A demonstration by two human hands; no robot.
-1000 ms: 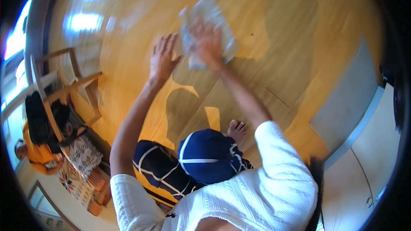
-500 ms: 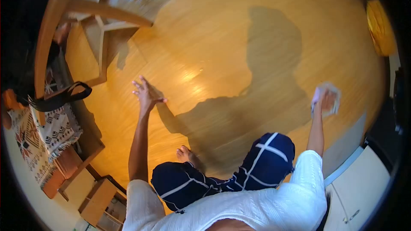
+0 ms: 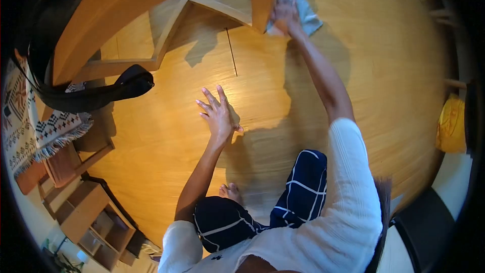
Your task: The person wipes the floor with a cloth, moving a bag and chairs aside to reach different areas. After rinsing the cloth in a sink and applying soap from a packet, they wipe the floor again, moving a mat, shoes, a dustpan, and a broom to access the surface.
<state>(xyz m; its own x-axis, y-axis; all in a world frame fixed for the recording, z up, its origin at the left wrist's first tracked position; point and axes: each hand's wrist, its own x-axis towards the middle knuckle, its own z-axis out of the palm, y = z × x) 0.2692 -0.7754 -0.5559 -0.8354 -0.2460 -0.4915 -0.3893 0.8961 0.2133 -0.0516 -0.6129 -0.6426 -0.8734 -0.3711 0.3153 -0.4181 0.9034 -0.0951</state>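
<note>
My right hand (image 3: 286, 16) is stretched far forward, pressing a light blue cloth (image 3: 307, 14) onto the wooden floor (image 3: 384, 81). Part of the cloth is hidden behind a wooden leg (image 3: 265, 0) of a piece of furniture, and my right fingers are partly blurred. Nearer to me, my left hand (image 3: 218, 117) rests on the floor with its fingers spread and nothing in it.
A wooden furniture frame (image 3: 166, 40) stands at the upper left, with a black strap (image 3: 96, 96) hanging from it. Below lie a patterned fringed cloth (image 3: 55, 126) and a low wooden shelf (image 3: 96, 217). A yellow bag (image 3: 452, 124) is at the right edge.
My right hand has swept the cloth from the far right to the top middle, beside the wooden leg. My left hand appears farther right, still spread, and the view has shifted.
</note>
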